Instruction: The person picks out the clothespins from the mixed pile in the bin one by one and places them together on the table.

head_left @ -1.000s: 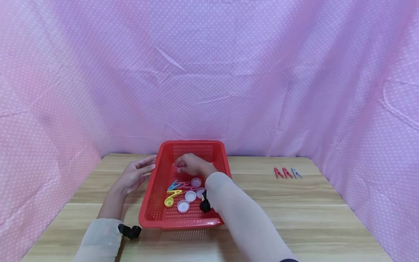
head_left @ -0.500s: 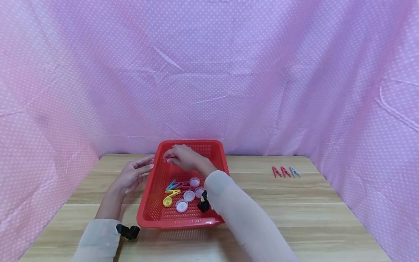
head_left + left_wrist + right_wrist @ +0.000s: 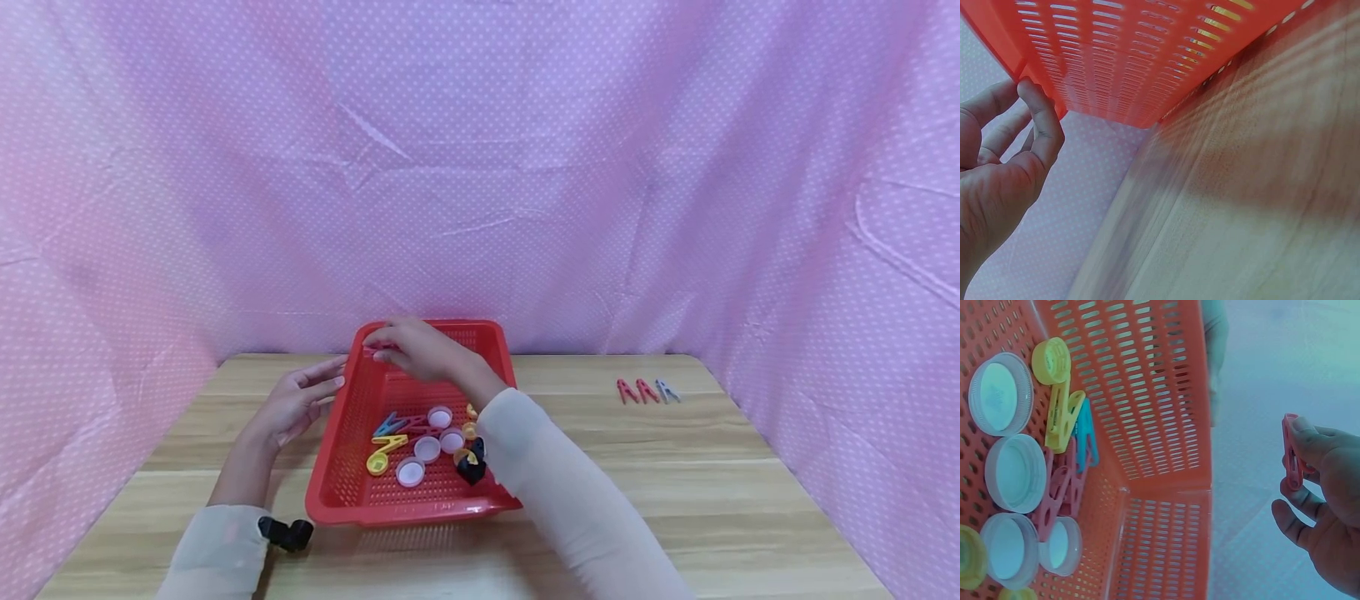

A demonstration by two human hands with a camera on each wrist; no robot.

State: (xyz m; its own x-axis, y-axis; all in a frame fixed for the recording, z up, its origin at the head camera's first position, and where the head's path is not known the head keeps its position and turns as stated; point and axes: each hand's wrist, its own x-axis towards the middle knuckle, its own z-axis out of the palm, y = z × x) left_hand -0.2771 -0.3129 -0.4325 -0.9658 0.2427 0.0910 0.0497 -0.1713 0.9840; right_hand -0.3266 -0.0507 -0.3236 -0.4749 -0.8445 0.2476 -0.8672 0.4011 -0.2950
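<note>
My right hand [image 3: 420,348] is raised over the far left corner of the red basket [image 3: 420,510]. Between its thumb and fingers it pinches a pinkish-red clothespin [image 3: 1293,453], seen most plainly in the right wrist view. At the basket's left side, my left hand [image 3: 296,404] grips the rim with thumb and fingertips [image 3: 1041,112]. Inside lie a yellow clothespin [image 3: 1062,415], a blue clothespin [image 3: 1086,434] and pinkish-red clothespins [image 3: 1054,487]. White bottle caps [image 3: 410,472] and yellow caps [image 3: 377,463] lie among them. My right forearm hides part of the basket's right side.
Two red clothespins [image 3: 627,391] and a grey-blue clothespin [image 3: 667,391] lie in a row at the right on the wooden table [image 3: 675,483]. Pink dotted cloth [image 3: 480,167] hangs behind the table and along its sides.
My right hand has lifted from the basket's floor toward its far left rim, carrying the pinkish-red clothespin. Yellow caps at the right have come into sight. My left hand stays at the rim.
</note>
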